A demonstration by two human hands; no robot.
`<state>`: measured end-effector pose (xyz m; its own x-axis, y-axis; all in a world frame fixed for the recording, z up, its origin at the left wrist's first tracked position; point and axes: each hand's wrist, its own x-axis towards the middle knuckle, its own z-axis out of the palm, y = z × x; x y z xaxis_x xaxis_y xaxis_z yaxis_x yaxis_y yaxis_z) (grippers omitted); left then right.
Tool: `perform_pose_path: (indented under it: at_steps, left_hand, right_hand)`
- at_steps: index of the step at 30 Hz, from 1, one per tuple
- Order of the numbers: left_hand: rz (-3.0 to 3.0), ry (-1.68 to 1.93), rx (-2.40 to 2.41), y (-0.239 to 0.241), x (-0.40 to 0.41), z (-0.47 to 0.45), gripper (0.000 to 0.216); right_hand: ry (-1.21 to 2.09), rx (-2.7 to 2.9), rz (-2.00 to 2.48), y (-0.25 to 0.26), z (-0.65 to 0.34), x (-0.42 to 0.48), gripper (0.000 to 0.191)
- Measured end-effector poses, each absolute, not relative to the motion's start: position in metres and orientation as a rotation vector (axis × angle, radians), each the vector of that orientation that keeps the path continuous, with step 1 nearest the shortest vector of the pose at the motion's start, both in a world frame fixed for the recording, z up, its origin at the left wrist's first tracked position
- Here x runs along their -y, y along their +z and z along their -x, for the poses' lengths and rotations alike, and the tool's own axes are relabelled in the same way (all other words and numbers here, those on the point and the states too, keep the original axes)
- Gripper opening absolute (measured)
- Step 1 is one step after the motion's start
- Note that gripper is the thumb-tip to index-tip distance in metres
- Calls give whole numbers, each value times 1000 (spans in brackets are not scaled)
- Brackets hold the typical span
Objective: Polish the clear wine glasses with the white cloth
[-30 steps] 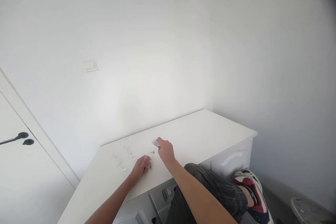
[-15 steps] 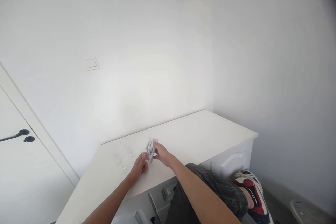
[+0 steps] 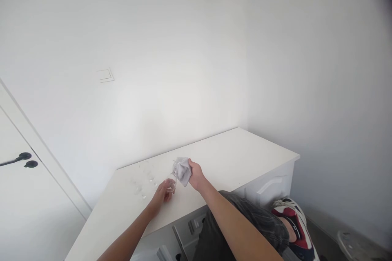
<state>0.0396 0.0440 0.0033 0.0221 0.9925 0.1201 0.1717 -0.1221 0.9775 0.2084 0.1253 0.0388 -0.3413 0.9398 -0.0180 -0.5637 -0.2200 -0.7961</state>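
My left hand (image 3: 161,197) is closed around a small clear glass (image 3: 172,182), tilted above the white cabinet top. In my right hand (image 3: 196,176) is a light grey cloth (image 3: 183,171), pinched at its right side and hanging loosely. The cloth's left edge meets or overlaps the rim of the glass; whether part of it is inside I cannot tell. Left of my hands, several clear glass pieces (image 3: 151,179) stand on the top, their outlines faint against the white.
The white cabinet top (image 3: 232,151) runs back to the wall. Below its front edge are panelled doors, with my bent knee (image 3: 241,208) against them. A door handle (image 3: 24,156) is at the left, a light switch (image 3: 105,75) on the wall, and a clear plastic stool or lid (image 3: 352,244) at lower right.
My right hand has drawn a little to the right, and the cloth has opened out from a crumpled bunch. More of the glass in my left hand now shows.
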Motion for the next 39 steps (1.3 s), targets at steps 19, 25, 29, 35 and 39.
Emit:
perform_pose_path:
  at_steps: [19,25,29,35,39]
  left_hand:
    - [-1376,1182,-1302,-10,-52,-23,62]
    - [-1415,1164,-1345,-6,-50,-27,61]
    - [-1561,1058,-1322,6,-44,-39,53]
    - [-1656,1015,-1311,5,-42,-40,46]
    - [-1649,1048,-1363,-10,-47,-31,48]
  right_hand:
    - [1067,1874,861,25,-207,-106,5]
    - [786,1872,793,37,-207,-93,14]
    - [636,1880,935,39,-209,-93,22]
    - [637,2027,988,34,-210,-93,19]
    - [1001,2018,904,37,-208,-96,24]
